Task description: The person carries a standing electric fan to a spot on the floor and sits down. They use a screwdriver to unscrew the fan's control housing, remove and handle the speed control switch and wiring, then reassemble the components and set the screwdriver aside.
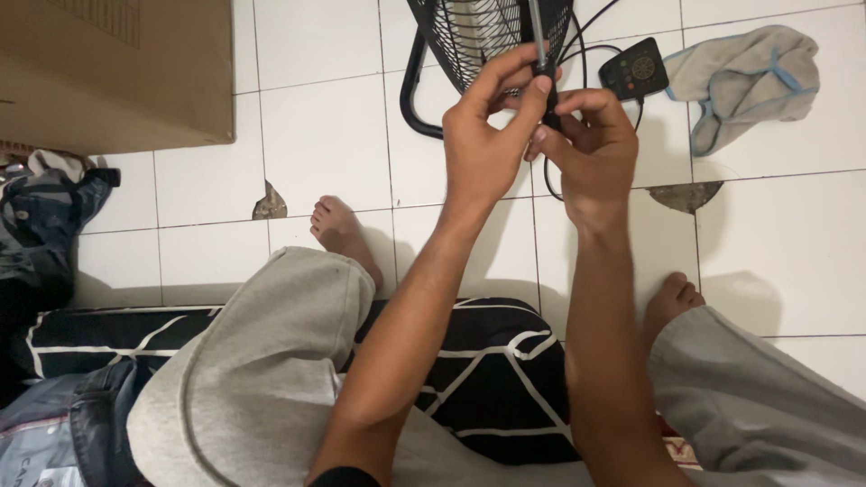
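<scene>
From the head view, both hands meet above a white tiled floor (325, 135). The left hand (483, 144) has its fingers curled, its fingertips (539, 83) pinching the dark handle of a screwdriver (539, 45) whose thin metal shaft runs up toward the top edge of the frame. The right hand (591, 149) is closed around the lower part of the same handle, just beside and touching the left hand. The screwdriver stands nearly upright in front of the black wire grille of a fan (469, 36), which rests on the floor at the top of the frame on a curved black stand. Whether the tip touches the grille cannot be told.

A black cable loops from the fan to a small black control box (634, 68) lying on the tiles just right of the hands. Further right lies a crumpled grey cloth (744, 77) with a blue edge. A cardboard box (117, 68) fills the top left corner. The person sits on a black cushion (487, 361) with white lines, in grey shorts, with 2 bare feet on the tiles. Folded denim clothes (41, 225) lie at the left edge.
</scene>
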